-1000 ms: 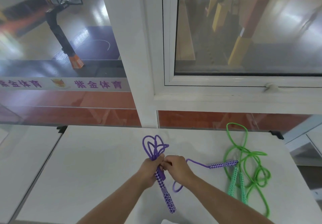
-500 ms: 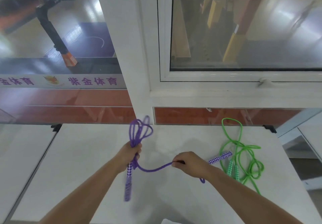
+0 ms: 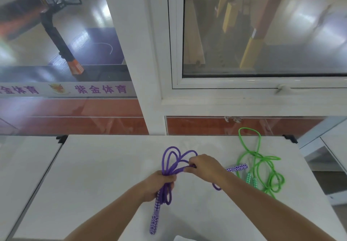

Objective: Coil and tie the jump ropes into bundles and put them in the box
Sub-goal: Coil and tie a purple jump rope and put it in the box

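Purple rope [image 3: 170,161] in both hands.

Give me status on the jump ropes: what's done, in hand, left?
Done: nothing bundled or boxed; no box is in view.
In hand: the purple rope is gathered into loops gripped by the left hand, while the right hand pinches its free strand beside the loops. Its second handle lies on the table.
Left: tie the purple, then coil, tie and box the loose green rope.
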